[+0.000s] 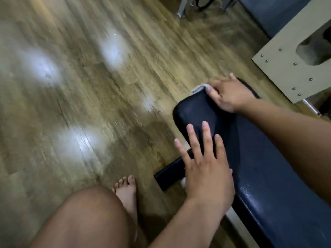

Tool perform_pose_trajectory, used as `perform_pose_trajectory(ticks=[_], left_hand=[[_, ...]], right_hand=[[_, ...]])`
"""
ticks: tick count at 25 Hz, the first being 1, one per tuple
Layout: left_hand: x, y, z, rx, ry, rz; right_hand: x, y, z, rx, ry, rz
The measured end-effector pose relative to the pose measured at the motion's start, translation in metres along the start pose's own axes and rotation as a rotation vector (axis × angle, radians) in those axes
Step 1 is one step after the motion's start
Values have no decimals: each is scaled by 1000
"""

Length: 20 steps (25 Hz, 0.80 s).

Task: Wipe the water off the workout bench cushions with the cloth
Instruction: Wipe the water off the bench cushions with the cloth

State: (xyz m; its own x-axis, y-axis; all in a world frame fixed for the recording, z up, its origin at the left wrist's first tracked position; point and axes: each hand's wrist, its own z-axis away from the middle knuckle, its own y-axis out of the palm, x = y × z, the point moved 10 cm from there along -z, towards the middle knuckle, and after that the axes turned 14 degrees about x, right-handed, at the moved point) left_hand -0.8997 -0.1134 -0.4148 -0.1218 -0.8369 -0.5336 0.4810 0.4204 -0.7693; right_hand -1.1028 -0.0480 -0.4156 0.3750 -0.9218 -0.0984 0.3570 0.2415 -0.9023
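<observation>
The dark blue cushion [259, 158] of the workout bench runs from the lower right corner toward the middle of the view, and its rounded end points away from the person. The right hand [231, 93] lies on this far end, with its fingers bent over a pale cloth [199, 88]. Only a small edge of the cloth shows, at the tip of the cushion just beside the thumb; the rest is hidden under the hand. The left hand [206, 169] is nearer, at the left side of the cushion, fingers straight and spread and holding nothing. Whether the palm really presses on the cushion I cannot tell. The two hands are apart, with bare cushion between them. Some small bright glints sit on the cushion surface near its closer edge. Under the left hand a black bar [168, 174] of the bench lies on the wooden floor [89, 86]. A bare foot [126, 190] and a knee [86, 217] are at the bottom, and a beige panel with rivets [286, 59] stands at the upper right.
</observation>
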Motion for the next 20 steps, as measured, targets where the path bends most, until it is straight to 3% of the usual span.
perform_pose_trajectory(ticks=[2, 4, 8, 9, 12, 14, 17, 20], left_hand=[[-10, 0, -14, 100, 36, -202], [-15, 1, -23, 162, 37, -296], [-29, -2, -34, 168, 54, -317], [-30, 0, -38, 188, 72, -313], [-30, 9, -53, 299, 82, -316], [-25, 11, -61, 311, 57, -296], [-26, 14, -67, 347, 13, -300], [-27, 11, -58, 396, -19, -376]], right_hand=[[-59, -4, -4, -4, 199, -72], [-57, -2, -14, 19, 236, -102], [35, 0, -2, -125, -210, -143], [32, -5, 6, -146, -235, -107], [-69, -11, -5, -158, 102, -147], [-133, 2, -3, -109, 319, -358], [-159, 22, 13, -148, 325, -598], [-175, 50, 70, -136, 422, -668]])
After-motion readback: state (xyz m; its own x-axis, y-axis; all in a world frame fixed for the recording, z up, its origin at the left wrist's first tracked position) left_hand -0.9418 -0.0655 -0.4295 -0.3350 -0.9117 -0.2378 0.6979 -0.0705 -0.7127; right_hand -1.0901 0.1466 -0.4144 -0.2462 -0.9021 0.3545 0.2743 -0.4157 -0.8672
